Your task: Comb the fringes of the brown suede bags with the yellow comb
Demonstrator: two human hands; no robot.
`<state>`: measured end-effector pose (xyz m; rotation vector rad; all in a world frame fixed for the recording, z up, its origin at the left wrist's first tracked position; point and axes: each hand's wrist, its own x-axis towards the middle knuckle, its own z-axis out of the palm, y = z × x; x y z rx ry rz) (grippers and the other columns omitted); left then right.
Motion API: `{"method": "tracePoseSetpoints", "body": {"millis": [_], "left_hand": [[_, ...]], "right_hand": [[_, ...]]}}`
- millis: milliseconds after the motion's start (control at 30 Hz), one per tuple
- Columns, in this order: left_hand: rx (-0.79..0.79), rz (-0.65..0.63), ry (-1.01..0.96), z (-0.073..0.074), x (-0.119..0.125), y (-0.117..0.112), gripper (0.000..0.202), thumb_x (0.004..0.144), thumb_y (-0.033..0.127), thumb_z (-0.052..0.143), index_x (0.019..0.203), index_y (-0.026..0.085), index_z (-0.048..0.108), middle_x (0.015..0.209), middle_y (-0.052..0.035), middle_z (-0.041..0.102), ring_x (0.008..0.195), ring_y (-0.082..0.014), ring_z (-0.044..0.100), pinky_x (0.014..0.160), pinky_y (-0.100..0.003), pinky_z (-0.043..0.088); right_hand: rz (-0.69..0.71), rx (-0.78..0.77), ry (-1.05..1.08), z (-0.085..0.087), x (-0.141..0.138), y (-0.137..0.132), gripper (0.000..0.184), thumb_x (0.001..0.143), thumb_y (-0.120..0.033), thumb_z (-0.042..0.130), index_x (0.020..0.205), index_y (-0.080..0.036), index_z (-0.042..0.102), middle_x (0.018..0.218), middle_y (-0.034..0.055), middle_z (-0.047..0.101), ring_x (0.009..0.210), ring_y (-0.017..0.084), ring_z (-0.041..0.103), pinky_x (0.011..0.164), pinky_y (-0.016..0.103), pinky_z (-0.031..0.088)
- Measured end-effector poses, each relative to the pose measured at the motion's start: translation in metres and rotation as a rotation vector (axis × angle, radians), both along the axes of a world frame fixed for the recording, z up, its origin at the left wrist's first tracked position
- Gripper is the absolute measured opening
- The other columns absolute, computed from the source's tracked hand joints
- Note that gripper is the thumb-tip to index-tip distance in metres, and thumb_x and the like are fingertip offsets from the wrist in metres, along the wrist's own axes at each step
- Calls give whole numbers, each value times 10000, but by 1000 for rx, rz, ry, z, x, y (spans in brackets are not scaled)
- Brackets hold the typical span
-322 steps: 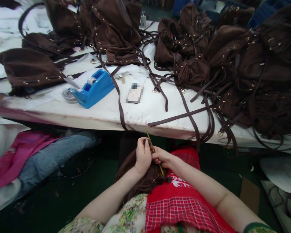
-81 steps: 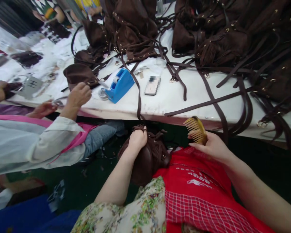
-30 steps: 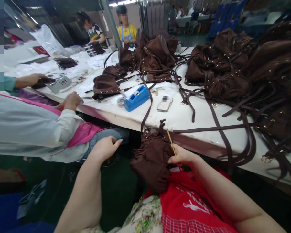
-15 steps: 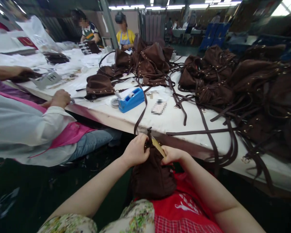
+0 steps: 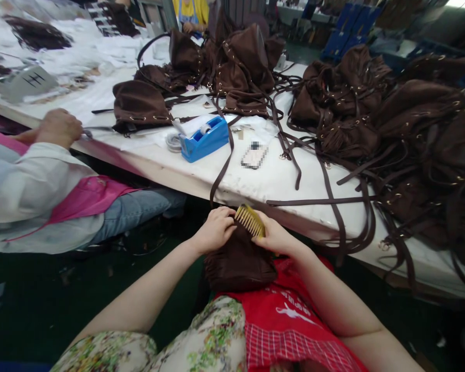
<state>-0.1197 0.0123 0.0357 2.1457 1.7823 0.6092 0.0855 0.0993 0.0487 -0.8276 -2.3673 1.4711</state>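
A dark brown bag (image 5: pixel 242 261) with fringe along its left side rests on my lap, against the red apron. My left hand (image 5: pixel 216 230) is closed on the bag's upper edge. In my right hand (image 5: pixel 275 236) is a yellow comb (image 5: pixel 250 221), gripped at its right end. The comb's teeth point down and left, over the top of the bag, close to my left fingers. Whether the teeth touch the bag I cannot tell.
On the white table (image 5: pixel 232 178) stand a blue tape dispenser (image 5: pixel 205 139) and a phone (image 5: pixel 254 155). Brown bags (image 5: pixel 411 134) with trailing straps are heaped at right and behind. A co-worker's sleeve (image 5: pixel 50 181) is close at left.
The comb has turned so its broad toothed side shows, where before it was seen nearly edge-on. My view has tipped downward. The bag's fringed side now shows more.
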Motion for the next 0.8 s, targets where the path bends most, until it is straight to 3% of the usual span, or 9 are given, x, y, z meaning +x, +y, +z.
{"method": "tracePoseSetpoints", "body": {"millis": [67, 133, 200, 300, 400, 500, 567, 700, 800], "left_hand": [[-26, -27, -56, -2, -2, -1, 222, 904, 272, 424, 934, 187, 627, 1115, -63, 589, 1106, -202, 477, 988, -373, 337], [-29, -24, -79, 1, -1, -2, 254, 927, 286, 385, 974, 192, 616, 1065, -55, 609, 1092, -192, 486, 981, -371, 327], [-22, -20, -66, 8, 1, -3, 264, 928, 300, 385, 948, 181, 620, 1003, -60, 621, 1071, -203, 491, 971, -387, 318], [-61, -79, -115, 26, -3, 0, 292, 921, 311, 391, 860, 163, 635, 897, -62, 634, 937, -195, 538, 915, -371, 355], [-183, -122, -367, 43, -29, 16, 334, 913, 306, 371, 820, 137, 644, 819, -56, 653, 795, -166, 577, 818, -312, 425], [-282, -184, -619, 54, -61, 47, 345, 902, 293, 370, 906, 124, 671, 932, -68, 686, 907, -175, 604, 872, -298, 433], [-367, -345, -657, 57, -69, 69, 289, 859, 268, 458, 983, 141, 685, 1028, -64, 686, 1010, -190, 592, 944, -302, 403], [-675, -814, -642, 58, -44, 98, 295, 757, 175, 561, 1014, 179, 706, 1148, -38, 656, 1114, -217, 556, 980, -278, 386], [-865, -926, -572, 54, -23, 99, 262, 722, 158, 571, 923, 176, 738, 1075, -17, 687, 1050, -219, 587, 942, -253, 417]], "right_hand": [[14, -275, 108, -6, 1, 8, 700, 626, -164, 599, 1300, -188, 410, 861, 7, 602, 641, 120, 548, 606, 246, 464], [20, -548, 141, -11, -1, 14, 693, 652, -171, 571, 1318, -207, 385, 641, -73, 506, 412, 54, 390, 407, 179, 358], [31, -699, 122, -14, -5, 15, 689, 651, -152, 567, 1311, -223, 381, 555, -111, 421, 335, 28, 282, 320, 148, 246], [119, -740, 32, -14, -13, 12, 560, 626, -121, 603, 1167, -201, 483, 555, -109, 441, 329, 26, 321, 292, 139, 243], [294, -745, -41, -12, -17, 5, 268, 642, -157, 656, 885, -155, 541, 567, -88, 478, 352, 28, 375, 303, 136, 284], [453, -824, -32, -13, -17, -2, 253, 676, -239, 697, 764, -163, 473, 515, -101, 454, 342, 25, 369, 308, 130, 276], [533, -879, -18, -13, -18, -6, 298, 687, -275, 706, 748, -177, 431, 485, -117, 422, 324, 24, 345, 305, 132, 257], [713, -838, -22, -6, -21, -7, 341, 682, -322, 720, 706, -176, 412, 526, -103, 407, 378, 24, 344, 349, 146, 269], [780, -727, 4, 5, -14, 2, 355, 665, -331, 737, 682, -165, 424, 583, -81, 403, 463, 33, 351, 408, 157, 281]]}}
